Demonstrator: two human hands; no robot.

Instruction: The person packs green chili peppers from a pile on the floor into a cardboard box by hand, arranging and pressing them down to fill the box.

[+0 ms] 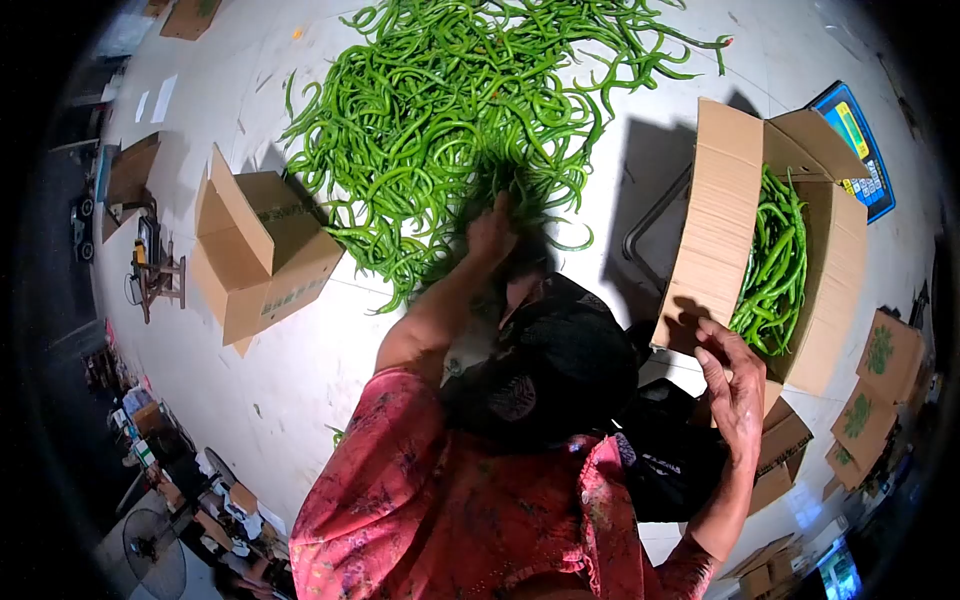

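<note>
A big heap of long green chili peppers (440, 130) lies spread over the pale floor. My left hand (490, 232) reaches down to the near part of the heap. Its fingers fall in dark shadow among the peppers, so whether they grip any is hidden. On the right stands an open cardboard box (715, 190) with green chili peppers (775, 265) inside. Beside the near end of that box is my right hand (735, 375), its thumb and fingers apart and slightly curled, with nothing seen in it.
A second open cardboard box (270, 260) stands left of the heap. Behind the filled box is a blue device with a keypad and a yellow panel (855, 145). More cardboard boxes (875, 400) stand at the far right. A fan (153, 550) is at the lower left.
</note>
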